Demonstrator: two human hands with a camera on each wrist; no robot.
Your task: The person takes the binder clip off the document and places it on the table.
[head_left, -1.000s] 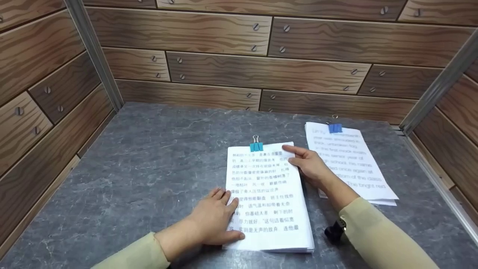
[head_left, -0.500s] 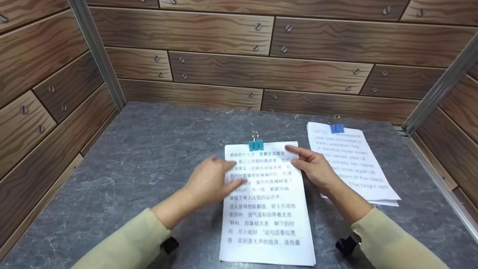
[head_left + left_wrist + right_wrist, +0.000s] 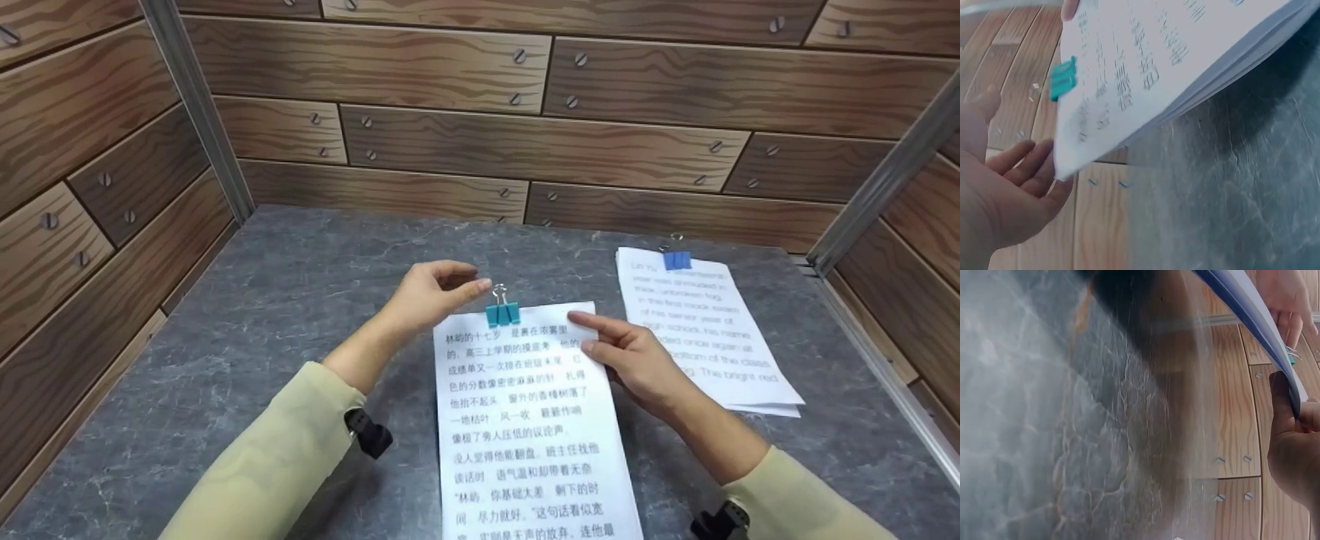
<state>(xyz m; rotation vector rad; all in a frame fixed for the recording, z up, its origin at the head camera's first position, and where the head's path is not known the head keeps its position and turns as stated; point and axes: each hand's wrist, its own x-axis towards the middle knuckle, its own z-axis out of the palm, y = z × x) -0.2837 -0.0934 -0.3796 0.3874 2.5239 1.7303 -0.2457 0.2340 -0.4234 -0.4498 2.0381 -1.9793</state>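
Head view: having moved up past the papers (image 3: 529, 427), the left hand (image 3: 433, 292) is hovering, fingers relaxed, beside the clip (image 3: 502, 314), bringing it within reach; the right hand (image 3: 637, 367) is pinching their edge.

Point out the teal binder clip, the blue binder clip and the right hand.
Teal binder clip (image 3: 502, 315), head view: middle of its coloured body.
Blue binder clip (image 3: 677, 260), head view: middle of its coloured body.
Right hand (image 3: 637, 366), head view: back of the hand.
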